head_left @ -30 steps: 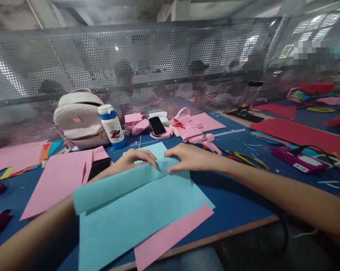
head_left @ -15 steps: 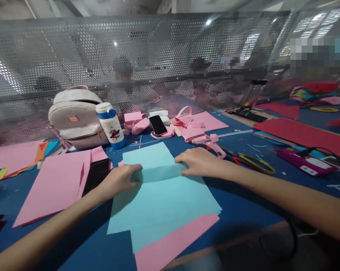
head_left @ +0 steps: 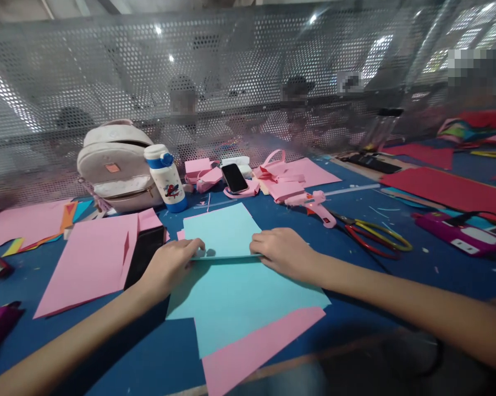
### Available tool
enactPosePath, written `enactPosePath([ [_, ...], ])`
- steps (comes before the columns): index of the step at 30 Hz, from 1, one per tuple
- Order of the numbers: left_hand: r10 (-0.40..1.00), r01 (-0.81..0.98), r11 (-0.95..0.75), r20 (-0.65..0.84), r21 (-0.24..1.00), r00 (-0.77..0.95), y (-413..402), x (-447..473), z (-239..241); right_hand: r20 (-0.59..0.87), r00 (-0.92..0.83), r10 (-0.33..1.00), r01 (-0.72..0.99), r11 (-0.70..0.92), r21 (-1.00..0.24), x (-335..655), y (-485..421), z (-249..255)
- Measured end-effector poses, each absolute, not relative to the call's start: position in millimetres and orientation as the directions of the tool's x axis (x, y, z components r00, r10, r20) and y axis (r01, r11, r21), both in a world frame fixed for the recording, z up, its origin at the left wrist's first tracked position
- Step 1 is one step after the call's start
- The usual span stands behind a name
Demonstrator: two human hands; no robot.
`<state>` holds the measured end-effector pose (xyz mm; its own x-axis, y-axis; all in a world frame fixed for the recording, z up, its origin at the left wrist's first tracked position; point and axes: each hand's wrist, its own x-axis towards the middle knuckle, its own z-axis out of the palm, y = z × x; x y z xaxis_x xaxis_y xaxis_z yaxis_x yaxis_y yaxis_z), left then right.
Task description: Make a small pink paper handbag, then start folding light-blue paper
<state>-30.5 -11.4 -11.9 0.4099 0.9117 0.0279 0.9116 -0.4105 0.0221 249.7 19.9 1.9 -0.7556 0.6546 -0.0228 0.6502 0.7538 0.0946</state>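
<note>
A light blue paper sheet [head_left: 240, 286] lies on the blue table [head_left: 355, 275] in front of me, its far part [head_left: 221, 231] lying flat beyond a crease. My left hand [head_left: 169, 264] presses the left end of the crease with curled fingers. At the crease's right end rests my right hand [head_left: 281, 250], fingers bent and pressing down. A pink sheet [head_left: 256, 346] pokes out from under the blue paper at the near edge.
To the left lie pink sheets [head_left: 87, 264] over a black box [head_left: 144, 250]. Behind stand a white backpack [head_left: 111, 165], a bottle [head_left: 165, 179], a phone [head_left: 233, 177] and pink scraps. A pink glue gun [head_left: 314, 203] and scissors [head_left: 375, 234] lie to the right. A perforated metal screen [head_left: 231, 82] closes the back.
The folded flap of blue paper has been pressed down flat. My hands have moved apart along the crease and nearer to me.
</note>
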Motion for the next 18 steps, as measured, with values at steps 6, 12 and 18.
enactPosePath([
  [6,0.831,0.827,-0.534,0.068,-0.176,0.552,-39.8,-48.0,-18.0,0.129,-0.818,0.560,0.573,0.777,0.260,264.8,-0.7,-24.8],
  [12,0.747,0.735,-0.571,0.142,-0.366,0.650,-67.9,-44.3,-45.4,0.107,-0.851,0.514,0.523,0.849,0.076,265.8,-15.3,-24.0],
  [18,0.742,0.759,-0.636,0.157,-0.139,0.651,-67.5,-5.3,-57.0,-0.019,-0.870,0.492,0.482,0.843,-0.239,233.5,-16.9,-23.3],
])
